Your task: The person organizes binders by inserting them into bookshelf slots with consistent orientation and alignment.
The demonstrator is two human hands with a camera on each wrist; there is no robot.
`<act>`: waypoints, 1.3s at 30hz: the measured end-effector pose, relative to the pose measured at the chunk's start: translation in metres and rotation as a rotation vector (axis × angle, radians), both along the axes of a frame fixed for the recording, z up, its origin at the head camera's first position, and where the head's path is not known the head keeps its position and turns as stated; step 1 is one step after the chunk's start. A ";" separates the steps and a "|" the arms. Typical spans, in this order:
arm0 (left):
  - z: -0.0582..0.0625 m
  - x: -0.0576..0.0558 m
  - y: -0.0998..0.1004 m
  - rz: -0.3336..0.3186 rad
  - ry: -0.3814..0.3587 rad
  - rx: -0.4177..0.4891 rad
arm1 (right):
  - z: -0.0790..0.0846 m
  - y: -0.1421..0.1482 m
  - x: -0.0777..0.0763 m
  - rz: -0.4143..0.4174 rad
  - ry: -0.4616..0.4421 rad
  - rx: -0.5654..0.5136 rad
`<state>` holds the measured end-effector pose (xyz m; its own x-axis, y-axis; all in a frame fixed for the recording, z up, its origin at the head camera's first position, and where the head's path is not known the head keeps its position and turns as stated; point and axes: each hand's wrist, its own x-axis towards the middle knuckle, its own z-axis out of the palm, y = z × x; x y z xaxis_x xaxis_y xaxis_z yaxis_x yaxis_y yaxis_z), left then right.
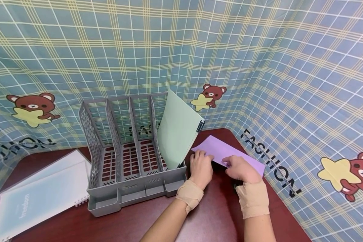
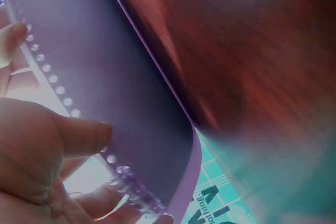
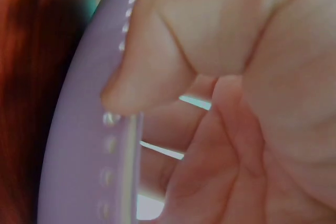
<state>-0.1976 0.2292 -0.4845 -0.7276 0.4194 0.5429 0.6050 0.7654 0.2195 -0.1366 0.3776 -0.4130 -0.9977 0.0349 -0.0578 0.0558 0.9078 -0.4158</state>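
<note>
A purple spiral notebook [image 1: 220, 148] is tilted above the table on the right, held along its hole-punched edge by both hands. My left hand [image 1: 201, 167] pinches it near one end; in the left wrist view the thumb [image 2: 86, 136] lies on the cover beside the coil binding [image 2: 137, 195]. Farther along the same edge, my right hand [image 1: 241, 169] grips it, its thumb [image 3: 152, 72] over the row of holes. A pale green spiral notebook [image 1: 178, 131] leans in the rightmost compartment of the grey file rack [image 1: 136, 183], just left of my left hand.
Pale blue and white spiral notebooks [image 1: 45, 198] lie overlapping left of the rack on the dark red table [image 1: 213, 208]. Three dividers part the rack, with small trays along its front. Plaid cloth [image 1: 260, 74] hangs behind and to the right.
</note>
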 end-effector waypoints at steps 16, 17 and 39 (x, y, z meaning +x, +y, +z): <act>0.019 -0.003 -0.003 -0.126 0.107 0.128 | 0.004 -0.007 0.001 -0.114 0.007 0.106; 0.020 -0.003 -0.003 -0.132 0.107 0.131 | 0.004 -0.008 0.000 -0.120 0.006 0.110; 0.071 0.014 -0.024 -0.330 0.074 0.423 | 0.016 0.000 0.009 -0.128 0.100 0.083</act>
<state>-0.1832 0.2054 -0.4133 -0.5475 0.3533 0.7586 0.8239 0.3860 0.4149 -0.1272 0.3773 -0.3968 -0.9855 0.1625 0.0494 0.1355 0.9274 -0.3486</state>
